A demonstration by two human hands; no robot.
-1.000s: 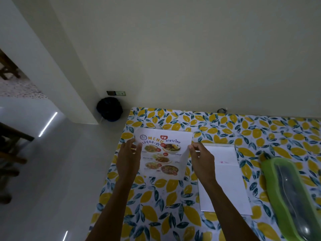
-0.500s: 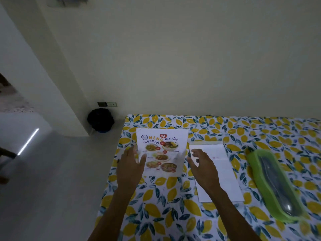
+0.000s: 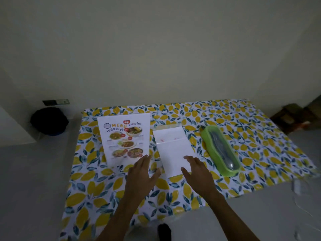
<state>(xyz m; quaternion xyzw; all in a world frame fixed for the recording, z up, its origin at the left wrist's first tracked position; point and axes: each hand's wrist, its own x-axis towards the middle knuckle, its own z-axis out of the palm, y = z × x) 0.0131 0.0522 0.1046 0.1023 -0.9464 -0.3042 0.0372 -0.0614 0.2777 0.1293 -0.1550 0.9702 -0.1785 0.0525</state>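
Observation:
A printed menu sheet (image 3: 124,139) with food photos lies flat on the lemon-patterned tablecloth (image 3: 173,192) at the back left. To its right lies a stack of white paper (image 3: 171,148). My left hand (image 3: 141,173) hovers with fingers spread just below the menu's lower right corner, holding nothing. My right hand (image 3: 198,173) is spread over the lower right corner of the white paper; contact cannot be told.
A green plastic case (image 3: 219,148) with cutlery under a clear lid lies right of the paper. A dark round bag (image 3: 49,121) sits on the floor by the wall at left. The cloth's right edge drops to the floor, where wooden furniture (image 3: 295,117) stands.
Both hands let go of the menu, which now lies flat, and drew back toward me. The right hand moved right over the white paper. The camera view swung right and down.

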